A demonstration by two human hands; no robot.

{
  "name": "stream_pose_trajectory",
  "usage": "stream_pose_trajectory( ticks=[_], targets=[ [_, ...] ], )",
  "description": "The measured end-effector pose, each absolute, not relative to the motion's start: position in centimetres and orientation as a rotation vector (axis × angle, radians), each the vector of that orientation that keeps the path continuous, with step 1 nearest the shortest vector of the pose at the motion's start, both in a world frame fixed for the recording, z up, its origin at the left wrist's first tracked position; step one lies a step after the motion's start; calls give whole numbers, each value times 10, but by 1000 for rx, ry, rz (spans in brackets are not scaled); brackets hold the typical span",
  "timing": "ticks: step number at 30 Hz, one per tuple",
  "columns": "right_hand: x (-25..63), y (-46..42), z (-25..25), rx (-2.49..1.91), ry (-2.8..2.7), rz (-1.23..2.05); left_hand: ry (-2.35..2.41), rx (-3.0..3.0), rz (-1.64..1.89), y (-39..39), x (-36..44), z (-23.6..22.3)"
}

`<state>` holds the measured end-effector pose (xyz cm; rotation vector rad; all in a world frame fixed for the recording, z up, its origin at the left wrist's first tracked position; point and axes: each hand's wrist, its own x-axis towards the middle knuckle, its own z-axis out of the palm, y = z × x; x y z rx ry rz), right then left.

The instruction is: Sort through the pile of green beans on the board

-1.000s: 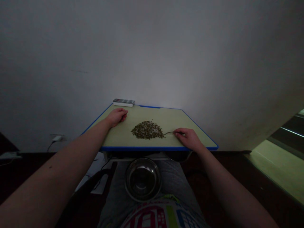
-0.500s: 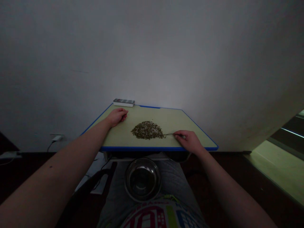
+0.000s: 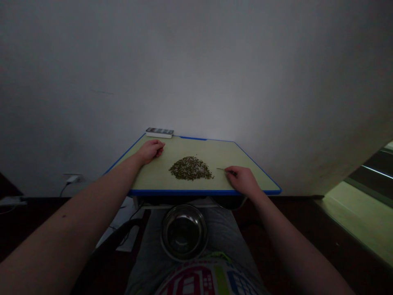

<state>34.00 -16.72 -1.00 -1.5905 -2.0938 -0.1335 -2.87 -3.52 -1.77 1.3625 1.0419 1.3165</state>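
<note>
A low pile of small green-brown, bean-like grains [image 3: 188, 169] with paler bits among them lies on the pale yellow tabletop [image 3: 172, 185]. To its right, my right hand [image 3: 242, 179] is closed around a thin, tweezers-like tool [image 3: 220, 169]. The tool's tip points left and sits just apart from the pile's right edge. My left hand [image 3: 151, 150] rests on the table to the left of the pile, its fingers curled in. Whatever those fingers hold, if anything, is hidden.
A white box with a dark patterned top [image 3: 159, 132] stands at the table's back left corner, near the wall. Blue edging [image 3: 196, 192] runs round the table. On my lap sits a shiny metal bowl [image 3: 201, 248]. A plug with a cable [image 3: 73, 179] is in the wall at left.
My right hand has lifted slightly, and the tool's tip has drawn back from the right edge of the pile. My left hand stays in place.
</note>
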Motion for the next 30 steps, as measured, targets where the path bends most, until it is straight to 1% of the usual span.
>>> stream_pose_trajectory(
  ticks=[6,14,18,25,30],
  targets=[
    [336,-158,-10,-1374,-2113,138,1042,1386,1309,-36,-28,-17],
    [342,-170,-10,-1318,-2099,250,1031,1415,1307,-35,-29,-18],
    [347,-178,-12,-1328,-2097,223,1061,1422,1303,-35,-29,-18],
    [352,-196,-12,-1463,-2025,60,1064,1426,1306,-37,-29,-17],
    [344,-208,-14,-1445,-2096,-39,1058,1398,1302,-38,-28,-16]
  ],
)
